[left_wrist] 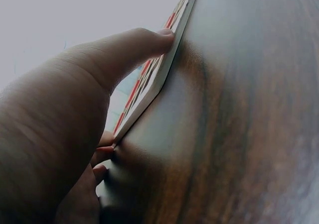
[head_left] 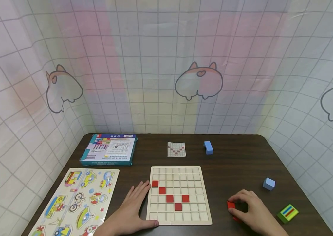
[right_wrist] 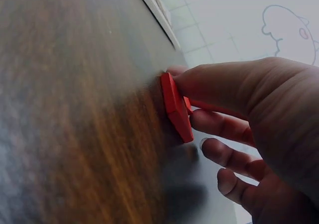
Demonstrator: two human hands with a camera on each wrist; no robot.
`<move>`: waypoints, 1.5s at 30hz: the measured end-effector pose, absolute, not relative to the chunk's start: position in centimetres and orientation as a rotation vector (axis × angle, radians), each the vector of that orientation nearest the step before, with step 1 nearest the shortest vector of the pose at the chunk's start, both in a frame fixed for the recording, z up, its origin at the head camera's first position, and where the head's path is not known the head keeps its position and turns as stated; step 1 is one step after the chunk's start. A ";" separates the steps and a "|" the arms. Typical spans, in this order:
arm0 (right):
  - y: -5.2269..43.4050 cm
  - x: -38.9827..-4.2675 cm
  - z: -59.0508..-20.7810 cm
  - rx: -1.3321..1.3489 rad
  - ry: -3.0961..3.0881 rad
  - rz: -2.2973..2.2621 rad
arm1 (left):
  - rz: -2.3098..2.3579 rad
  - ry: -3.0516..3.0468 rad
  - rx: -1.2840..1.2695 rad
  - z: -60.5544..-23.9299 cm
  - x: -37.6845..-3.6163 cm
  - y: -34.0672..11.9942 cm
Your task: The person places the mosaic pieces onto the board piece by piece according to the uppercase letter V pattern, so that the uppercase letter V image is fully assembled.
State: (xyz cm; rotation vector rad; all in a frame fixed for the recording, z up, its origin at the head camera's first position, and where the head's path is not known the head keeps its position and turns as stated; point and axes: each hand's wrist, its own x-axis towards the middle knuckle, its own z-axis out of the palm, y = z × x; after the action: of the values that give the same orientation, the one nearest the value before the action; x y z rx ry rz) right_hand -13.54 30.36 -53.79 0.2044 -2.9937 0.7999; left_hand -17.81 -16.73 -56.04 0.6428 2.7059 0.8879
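My right hand rests on the dark brown wooden table, to the right of the pale wooden grid board and well clear of it. Its fingers are curled round a flat red square wooden tile, thumb on one face and fingertips on the other. In the right wrist view the red tile shows as a thin slab with plain matte faces and clean straight edges, tipped up on one edge against the tabletop. A second bit of red peeks out under my palm in the head view; I cannot tell whether it is another tile.

My left hand lies flat and relaxed beside the board, fingers straight, with the thumb pressed against the board's left edge, holding nothing.

On the board five red tiles sit in their squares: three step down diagonally from the left, one lies lowest, and one rises again to the right. Behind the board lies a small pattern card printed with a red V on a grid. A light blue wooden block stands just right of the card, and another light blue cube sits beyond my right hand.
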 end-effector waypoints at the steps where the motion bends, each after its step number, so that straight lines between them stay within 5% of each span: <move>1: 30.3 -13.6 -53.8 0.208 -2.989 0.794 | 0.888 2.706 0.640 -56.0 -17.8 -16.7; 45: 24.7 -17.5 -52.6 0.447 -2.926 0.831 | 0.929 2.694 0.670 -56.4 -18.0 -16.9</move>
State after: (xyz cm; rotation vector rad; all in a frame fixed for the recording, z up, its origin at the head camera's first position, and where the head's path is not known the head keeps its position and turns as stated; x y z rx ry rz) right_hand -17.46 24.74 -52.61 0.4473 -2.9261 0.8310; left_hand -18.02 -16.89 -56.37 0.6704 2.6941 0.9285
